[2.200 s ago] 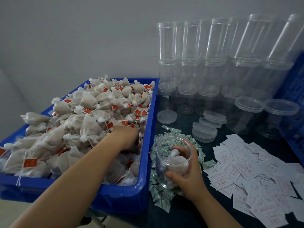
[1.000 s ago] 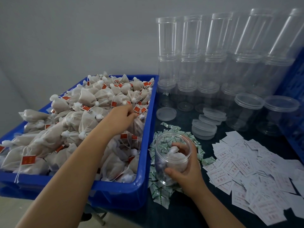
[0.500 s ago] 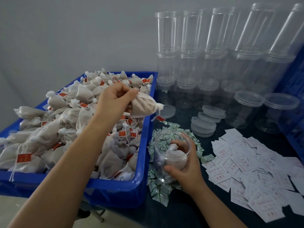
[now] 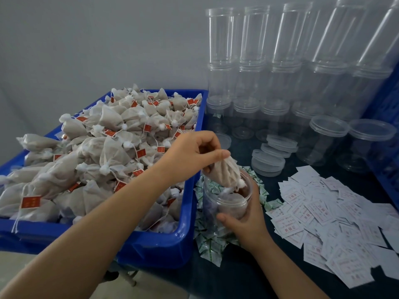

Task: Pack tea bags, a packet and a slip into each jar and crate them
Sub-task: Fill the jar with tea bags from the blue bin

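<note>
- Fingers (image 4: 212,155) of left hand (image 4: 190,156) pinched round a tea bag (image 4: 224,170), centre of frame, bag tilted into the mouth of the open jar (image 4: 226,201).
- Right hand (image 4: 246,223) wrapped round that jar, low centre, on a heap of green packets (image 4: 208,248).
- Blue crate (image 4: 155,249) of tea bags at left; white slips (image 4: 336,225) at right on the table (image 4: 241,283).

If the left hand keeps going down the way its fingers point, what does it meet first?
Probably the open mouth of the jar held by the right hand; the tea bag in the left hand already dips inside, toward bags within.
</note>
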The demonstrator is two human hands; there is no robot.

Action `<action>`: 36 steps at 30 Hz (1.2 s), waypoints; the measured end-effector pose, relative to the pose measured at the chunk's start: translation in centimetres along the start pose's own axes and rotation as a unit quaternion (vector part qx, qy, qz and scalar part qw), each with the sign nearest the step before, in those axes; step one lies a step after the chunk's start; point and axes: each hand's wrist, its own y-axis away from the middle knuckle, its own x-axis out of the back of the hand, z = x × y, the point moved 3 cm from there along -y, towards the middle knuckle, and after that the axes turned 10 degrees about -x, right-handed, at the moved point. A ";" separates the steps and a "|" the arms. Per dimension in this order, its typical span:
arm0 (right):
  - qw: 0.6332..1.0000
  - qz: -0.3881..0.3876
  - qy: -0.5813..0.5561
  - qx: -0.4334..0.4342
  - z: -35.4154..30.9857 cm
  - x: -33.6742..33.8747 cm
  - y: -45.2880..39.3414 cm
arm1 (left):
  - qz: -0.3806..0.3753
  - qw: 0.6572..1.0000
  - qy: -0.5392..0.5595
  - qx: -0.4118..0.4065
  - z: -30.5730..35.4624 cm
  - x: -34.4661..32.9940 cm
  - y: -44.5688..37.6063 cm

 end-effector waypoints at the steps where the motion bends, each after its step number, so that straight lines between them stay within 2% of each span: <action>1: 1.000 -0.001 -0.002 -0.007 0.1 0.0 0.0 | -0.007 1.000 -0.008 -0.005 0.1 -0.1 0.0; 7: 1.000 0.002 -0.005 -0.014 -0.1 0.1 0.0 | -0.079 0.994 -0.069 -0.038 0.2 -1.0 0.0; 12: 1.000 0.003 -0.003 -0.022 0.1 0.2 0.0 | -0.183 0.962 -0.155 -0.128 0.6 -1.9 0.2; 17: 1.000 0.003 -0.002 -0.013 -0.3 0.1 0.0 | -0.193 0.962 -0.156 -0.114 1.0 -1.5 0.2; 18: 1.000 -0.002 -0.005 -0.014 -0.3 0.1 0.0 | -0.217 0.950 -0.191 -0.120 1.0 -1.6 0.2; 20: 1.000 -0.012 -0.009 -0.015 -0.3 0.0 0.1 | -0.298 0.896 -0.299 -0.138 1.0 -2.4 0.6; 22: 1.000 -0.014 -0.011 -0.015 -0.3 0.0 0.1 | -0.373 0.850 -0.348 -0.134 1.0 -3.5 1.1; 26: 1.000 -0.001 -0.014 -0.009 -0.2 0.0 0.2 | -0.410 0.828 -0.357 -0.135 0.9 -4.0 1.3; 29: 1.000 0.000 -0.012 -0.005 -0.4 -0.1 0.1 | -0.399 0.843 -0.331 -0.142 0.8 -3.8 1.4; 31: 1.000 0.004 -0.007 -0.005 -0.1 0.0 0.1 | -0.344 0.890 -0.267 -0.132 1.0 -3.1 1.3; 33: 1.000 0.011 0.005 -0.001 0.2 0.1 0.1 | -0.220 0.944 -0.220 -0.107 1.0 -1.3 0.7; 34: 1.000 0.012 0.007 -0.002 0.2 0.1 0.1 | -0.143 0.958 -0.230 -0.096 0.7 -0.1 0.3; 36: 1.000 0.009 0.007 -0.006 0.3 0.1 0.1 | -0.007 0.960 -0.274 -0.059 -0.4 2.4 -0.4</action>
